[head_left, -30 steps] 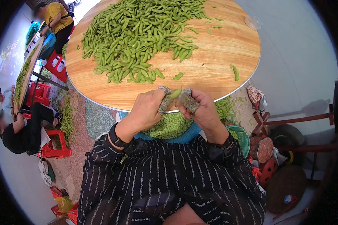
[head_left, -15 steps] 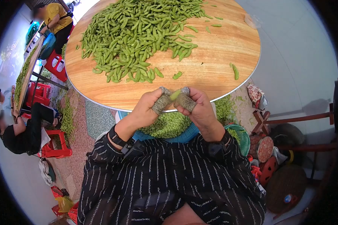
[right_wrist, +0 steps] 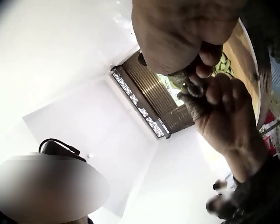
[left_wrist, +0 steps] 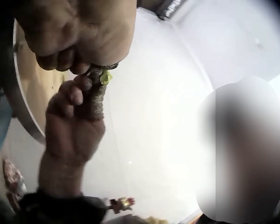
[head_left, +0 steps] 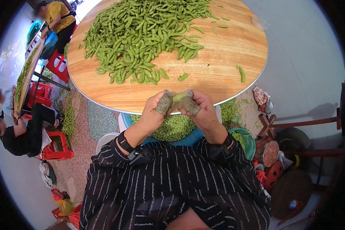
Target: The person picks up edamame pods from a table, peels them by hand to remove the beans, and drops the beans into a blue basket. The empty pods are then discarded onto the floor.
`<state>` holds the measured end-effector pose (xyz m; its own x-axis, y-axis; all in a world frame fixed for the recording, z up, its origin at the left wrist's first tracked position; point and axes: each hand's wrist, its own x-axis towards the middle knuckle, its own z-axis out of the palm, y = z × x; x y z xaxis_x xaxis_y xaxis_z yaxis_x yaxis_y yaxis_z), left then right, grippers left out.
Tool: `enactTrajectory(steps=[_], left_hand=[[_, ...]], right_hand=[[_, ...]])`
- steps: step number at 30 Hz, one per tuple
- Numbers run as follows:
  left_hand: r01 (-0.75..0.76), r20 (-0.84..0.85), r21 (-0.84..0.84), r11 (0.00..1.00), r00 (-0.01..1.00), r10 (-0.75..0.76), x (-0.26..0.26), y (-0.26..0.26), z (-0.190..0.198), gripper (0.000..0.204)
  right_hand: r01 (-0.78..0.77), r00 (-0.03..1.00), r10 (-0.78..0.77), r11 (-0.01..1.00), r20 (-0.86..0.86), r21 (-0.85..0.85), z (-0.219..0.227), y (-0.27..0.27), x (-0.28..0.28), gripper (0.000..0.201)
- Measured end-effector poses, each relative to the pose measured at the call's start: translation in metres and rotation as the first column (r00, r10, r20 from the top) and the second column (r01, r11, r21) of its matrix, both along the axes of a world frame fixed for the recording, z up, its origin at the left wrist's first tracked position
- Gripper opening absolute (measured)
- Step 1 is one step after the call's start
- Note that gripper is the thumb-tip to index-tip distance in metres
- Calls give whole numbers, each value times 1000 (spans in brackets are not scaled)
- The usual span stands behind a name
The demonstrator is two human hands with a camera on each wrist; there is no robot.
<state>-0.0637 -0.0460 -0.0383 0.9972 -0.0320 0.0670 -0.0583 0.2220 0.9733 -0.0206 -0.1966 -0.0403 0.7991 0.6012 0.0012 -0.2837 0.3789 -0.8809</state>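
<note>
A green soybean pod (head_left: pixel 178 98) is pinched between both hands over the near edge of the round wooden table (head_left: pixel 230 50). My left hand (head_left: pixel 154 112) grips one end and my right hand (head_left: pixel 205 112) the other, thumbs facing each other in grey-brown knitted finger covers (head_left: pixel 189 105). Part of the pod (left_wrist: pixel 106 77) peeks out between the covered fingertips in the left wrist view; the rest is hidden. Right below the hands, shelled green beans (head_left: pixel 171 128) fill a blue basin (head_left: pixel 195 137). A large heap of pods (head_left: pixel 134 42) covers the table's far left.
Single pods (head_left: pixel 241 74) lie scattered on the tabletop. A green basket (head_left: pixel 250 143) and a red-patterned drum (head_left: pixel 270 151) stand to the right, near a wooden frame (head_left: pixel 291 123). Seated people (head_left: pixel 21 130) and red stools (head_left: pixel 57 147) are at another table on the left.
My hands have stayed together over the table edge, with the left wrist turning slightly. The pod has shifted deeper between the thumbs and less of it shows.
</note>
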Motion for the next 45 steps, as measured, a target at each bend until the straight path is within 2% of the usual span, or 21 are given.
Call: enactTrajectory(steps=[1, 2, 4, 5, 7, 8, 10, 11, 13, 16, 21, 23, 25, 26, 28, 32, 36, 39, 42, 44, 45], left_hand=[[47, -210, -193, 980, 974, -88, -1, 2, 0, 32], [46, -210, -193, 980, 974, -87, 0, 4, 0, 32], [99, -309, -524, 846, 904, -297, 1, 8, 1, 30], [100, -309, -524, 846, 903, -298, 1, 8, 1, 30], [42, -260, -3, 999, 965, -41, 1, 6, 3, 26], [42, -261, -4, 999, 965, -42, 2, 5, 5, 26], [-85, 190, 574, 814, 981, -32, 4, 3, 8, 22], [-88, 192, 575, 814, 981, -30, 5, 5, 8, 22], [130, 101, 257, 958, 982, -160, 7, 8, 5, 18], [196, 43, 74, 978, 979, -199, 6, 8, 10, 20], [158, -206, 5, 987, 966, -154, 4, 16, 5, 25], [167, -223, -10, 986, 961, -165, 2, 16, 8, 26], [189, -323, -319, 928, 899, -295, 3, 20, 9, 22], [189, -323, -320, 928, 899, -294, 3, 21, 9, 22], [180, -334, -125, 976, 918, -212, 2, 21, 9, 18], [213, -352, -20, 977, 913, -207, 1, 26, 13, 15], [220, -117, 350, 910, 975, -191, -4, 26, 11, 12], [203, -94, 527, 825, 979, -180, -10, 27, 15, 14], [196, -109, 595, 779, 981, -163, -14, 26, 14, 18], [113, -34, 657, 746, 992, -120, -13, 25, 5, 13], [112, -33, 657, 746, 992, -120, -12, 25, 0, 13]], right_hand=[[23, 995, -23, 1000, 95, 2, -5, 1, 1, 12], [46, 981, -46, 999, 189, 5, -8, 2, 2, 12], [20, 989, -20, 1000, 145, 3, -10, 0, 5, 11], [-3, 995, 3, 1000, 101, 0, -10, -1, 6, 11], [-5, 998, 8, 999, 59, -44, -1, -2, 4, 10], [-15, 1000, 16, 996, 14, -88, 2, -2, 2, 9], [-14, 996, 29, 987, 88, -162, 5, -1, 0, 8], [-4, 986, 43, 973, 164, -232, 6, 0, 0, 7], [-4, 977, 50, 976, 209, -218, 3, 0, 0, 6], [-20, 957, 82, 976, 279, -216, -4, -1, 2, 6], [-61, 895, 125, 985, 429, -160, -1, -1, 2, 6], [-146, 964, 176, 977, 202, -152, -1, -3, 3, 6], [-156, 973, 177, 978, 147, -141, 3, -3, 3, 6], [-162, 980, 174, 978, 92, -130, 4, -3, 3, 6], [-132, 977, 158, 976, 140, -173, 2, -2, 2, 6], [-30, 984, 74, 966, 164, -255, 5, 3, -3, 5], [32, 990, 3, 971, 142, -239, 6, 6, -6, 7], [36, 924, 105, 934, 368, -357, -16, 4, -6, 11], [120, 845, 125, 903, 519, -413, -12, 6, -10, 12], [345, 558, 190, 832, 808, -434, 5, 7, -10, 11], [345, 557, 190, 832, 808, -434, 5, 8, -9, 11]])
